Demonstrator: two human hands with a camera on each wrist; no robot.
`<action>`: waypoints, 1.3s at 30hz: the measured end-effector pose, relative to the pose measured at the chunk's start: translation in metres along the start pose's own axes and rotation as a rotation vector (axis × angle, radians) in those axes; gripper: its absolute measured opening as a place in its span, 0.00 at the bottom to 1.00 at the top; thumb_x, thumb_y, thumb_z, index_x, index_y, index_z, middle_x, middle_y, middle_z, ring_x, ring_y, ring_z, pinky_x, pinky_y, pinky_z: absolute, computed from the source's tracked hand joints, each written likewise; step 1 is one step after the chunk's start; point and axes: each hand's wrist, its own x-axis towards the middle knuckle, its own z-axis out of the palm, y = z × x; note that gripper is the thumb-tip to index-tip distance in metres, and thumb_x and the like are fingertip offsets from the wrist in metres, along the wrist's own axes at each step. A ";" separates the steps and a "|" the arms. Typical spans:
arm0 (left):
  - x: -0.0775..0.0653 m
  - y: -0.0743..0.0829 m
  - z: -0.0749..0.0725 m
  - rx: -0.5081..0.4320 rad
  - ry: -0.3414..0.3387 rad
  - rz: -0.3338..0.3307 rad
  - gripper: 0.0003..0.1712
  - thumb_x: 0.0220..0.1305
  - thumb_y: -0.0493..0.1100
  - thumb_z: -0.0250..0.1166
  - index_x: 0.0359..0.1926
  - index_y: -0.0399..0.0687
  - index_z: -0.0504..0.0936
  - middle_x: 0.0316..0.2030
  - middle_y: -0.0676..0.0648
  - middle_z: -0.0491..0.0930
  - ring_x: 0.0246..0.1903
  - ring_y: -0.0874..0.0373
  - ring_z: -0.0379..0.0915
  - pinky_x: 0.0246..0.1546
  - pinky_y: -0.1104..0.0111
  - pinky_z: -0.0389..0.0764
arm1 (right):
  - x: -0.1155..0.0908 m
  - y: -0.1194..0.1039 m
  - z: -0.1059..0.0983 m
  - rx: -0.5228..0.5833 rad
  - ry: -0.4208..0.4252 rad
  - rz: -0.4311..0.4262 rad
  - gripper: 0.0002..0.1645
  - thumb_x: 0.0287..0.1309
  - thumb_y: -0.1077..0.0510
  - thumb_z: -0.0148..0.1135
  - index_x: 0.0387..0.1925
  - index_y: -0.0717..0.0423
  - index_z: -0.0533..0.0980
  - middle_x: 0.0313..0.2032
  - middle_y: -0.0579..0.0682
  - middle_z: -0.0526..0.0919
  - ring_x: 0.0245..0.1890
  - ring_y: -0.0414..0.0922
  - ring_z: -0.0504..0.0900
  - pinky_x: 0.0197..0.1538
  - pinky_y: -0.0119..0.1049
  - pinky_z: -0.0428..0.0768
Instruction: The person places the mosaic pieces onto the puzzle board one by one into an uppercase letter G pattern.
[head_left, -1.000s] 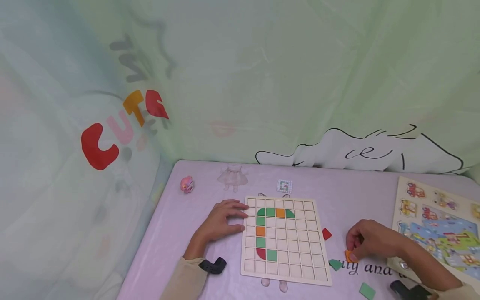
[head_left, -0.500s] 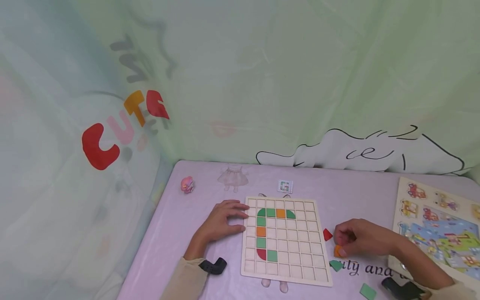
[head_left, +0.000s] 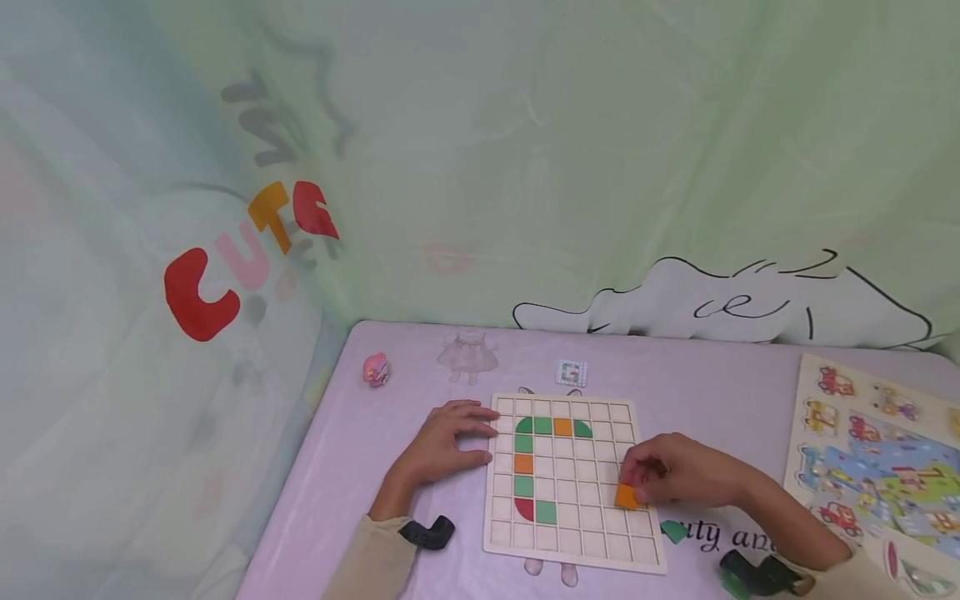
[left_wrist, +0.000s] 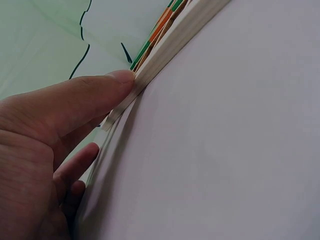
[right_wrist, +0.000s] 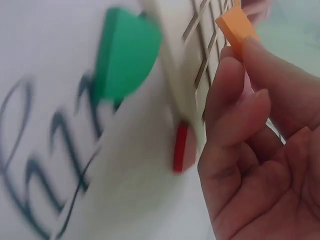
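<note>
A wooden grid board [head_left: 592, 533] lies on the table, with green, orange and red tiles set in its left columns and second row. My right hand [head_left: 686, 471] pinches an orange square tile [head_left: 626, 497] between thumb and fingers over the board's right side. The right wrist view shows this orange tile [right_wrist: 236, 27] tilted at the fingertips. Along the board's left edge rests my left hand [head_left: 442, 442], fingers spread and touching the rim. In the left wrist view its thumb [left_wrist: 107, 90] presses the board's side [left_wrist: 165, 55].
A green tile [head_left: 674, 532] lies right of the board; a red tile [right_wrist: 184, 147] sits close to its edge. Another green tile [head_left: 735, 586] is partly under the right wrist. Behind stand a small pattern card [head_left: 572, 372] and a pink figurine [head_left: 376, 369]. A picture puzzle board [head_left: 817, 450] lies at right.
My right hand has moved left with the orange tile, from the table right of the board to over the board's right columns. The left hand stays at the board's edge.
</note>
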 end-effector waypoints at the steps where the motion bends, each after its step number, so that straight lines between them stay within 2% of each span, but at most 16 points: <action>1: 0.000 0.000 0.000 0.000 0.001 -0.002 0.18 0.58 0.50 0.75 0.50 0.59 0.89 0.63 0.60 0.80 0.71 0.55 0.65 0.70 0.49 0.64 | 0.002 -0.002 0.002 -0.001 0.003 -0.001 0.06 0.61 0.56 0.70 0.40 0.44 0.83 0.30 0.42 0.81 0.33 0.38 0.77 0.35 0.28 0.74; 11: -0.001 0.000 0.001 -0.005 0.007 0.007 0.18 0.57 0.49 0.75 0.50 0.59 0.89 0.63 0.60 0.80 0.71 0.54 0.65 0.69 0.49 0.64 | 0.023 -0.024 0.019 -0.008 0.009 -0.034 0.03 0.60 0.54 0.71 0.36 0.45 0.84 0.27 0.40 0.81 0.30 0.36 0.77 0.34 0.27 0.74; 22: -0.001 -0.001 0.001 -0.008 0.000 -0.011 0.18 0.58 0.50 0.75 0.50 0.59 0.89 0.63 0.60 0.79 0.72 0.55 0.64 0.71 0.49 0.63 | 0.041 -0.035 0.038 -0.038 0.019 -0.097 0.04 0.57 0.56 0.74 0.32 0.46 0.84 0.25 0.38 0.82 0.27 0.32 0.76 0.34 0.27 0.75; 33: 0.000 0.000 0.001 0.007 -0.013 -0.021 0.18 0.58 0.51 0.75 0.51 0.60 0.89 0.64 0.61 0.79 0.72 0.56 0.64 0.72 0.50 0.62 | 0.047 -0.040 0.050 -0.050 0.038 -0.046 0.04 0.55 0.58 0.75 0.30 0.46 0.85 0.23 0.38 0.81 0.26 0.33 0.74 0.31 0.26 0.72; 39: 0.001 -0.001 0.001 0.008 -0.012 -0.030 0.18 0.58 0.50 0.75 0.51 0.60 0.89 0.64 0.62 0.79 0.72 0.57 0.64 0.72 0.51 0.62 | 0.048 -0.041 0.052 -0.068 0.063 -0.019 0.06 0.54 0.56 0.76 0.27 0.42 0.85 0.21 0.38 0.81 0.25 0.33 0.73 0.29 0.26 0.70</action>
